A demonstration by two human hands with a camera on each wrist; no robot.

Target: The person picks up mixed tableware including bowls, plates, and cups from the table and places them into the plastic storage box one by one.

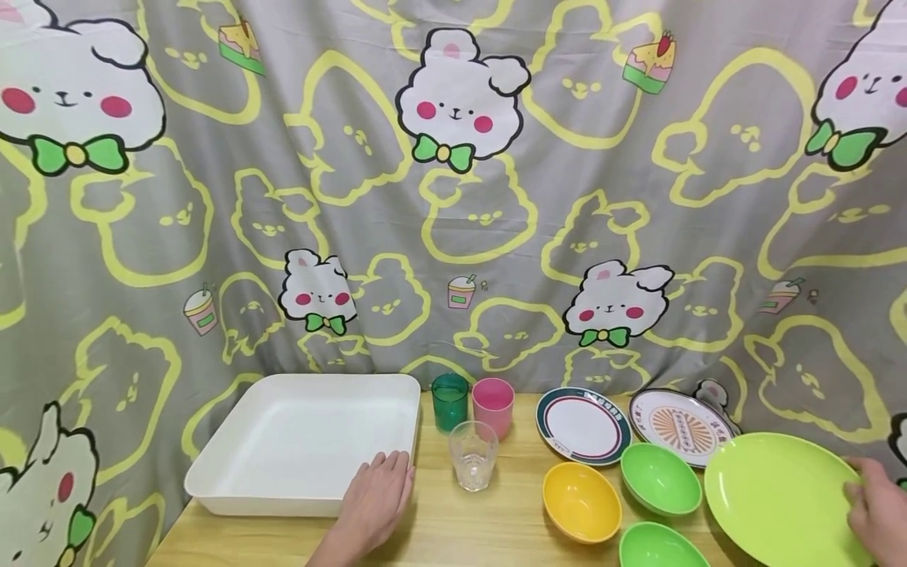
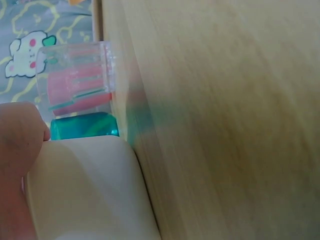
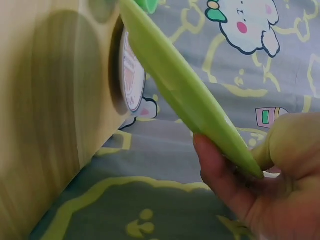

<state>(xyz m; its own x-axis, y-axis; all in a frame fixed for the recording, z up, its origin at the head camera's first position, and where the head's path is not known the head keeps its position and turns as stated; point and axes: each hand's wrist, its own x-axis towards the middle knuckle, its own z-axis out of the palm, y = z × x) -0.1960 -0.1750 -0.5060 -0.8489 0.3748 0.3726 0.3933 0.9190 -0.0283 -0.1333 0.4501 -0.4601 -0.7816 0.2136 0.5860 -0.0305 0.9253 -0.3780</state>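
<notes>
My right hand (image 1: 879,508) pinches the right rim of a large lime-green plate (image 1: 782,496), thumb on one face and fingers on the other. In the right wrist view the plate (image 3: 185,85) is tilted and held above the table. My left hand (image 1: 375,496) grips the rim of a white rectangular tray (image 1: 283,504) near its front right corner. The left wrist view shows that hand (image 2: 20,150) at the tray's edge; most of its fingers are hidden there.
Right of the tray stand a green cup (image 1: 449,405), a pink cup (image 1: 493,405) and a clear glass (image 1: 473,461). Two patterned plates (image 1: 583,425) lie farther right, behind an orange bowl (image 1: 581,504) and two green bowls (image 1: 662,480). A patterned curtain (image 1: 453,220) hangs behind the wooden table (image 1: 489,528).
</notes>
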